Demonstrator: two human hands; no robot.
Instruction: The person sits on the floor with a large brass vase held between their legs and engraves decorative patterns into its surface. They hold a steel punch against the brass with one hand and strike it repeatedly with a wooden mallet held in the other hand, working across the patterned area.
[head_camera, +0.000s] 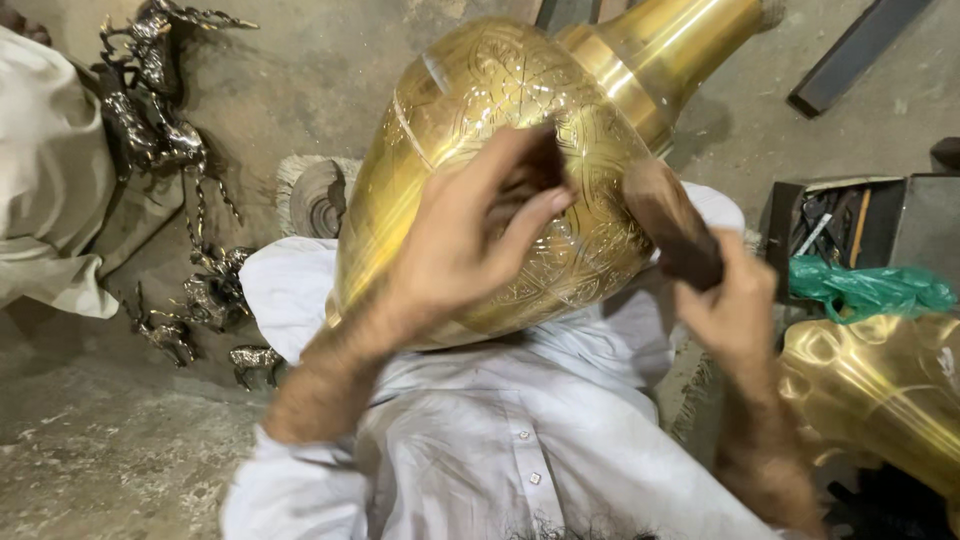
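A large engraved brass vase (455, 110) lies tilted across my lap, its neck pointing up and to the right. My left hand (465, 235) rests on its belly, fingers curled around a small dark tool pressed against the engraved surface. My right hand (730, 300) is shut on a dark wooden mallet (672, 225), whose head is close to the vase, just right of my left hand. White clothing covers my lap beneath the vase.
Several dark metal deer figurines (160, 110) lie on the concrete floor at left, beside another person's pale garment (45, 170). A second brass vessel (880, 390) sits at lower right. An open toolbox (835, 220) and green plastic bag (865, 288) are at right.
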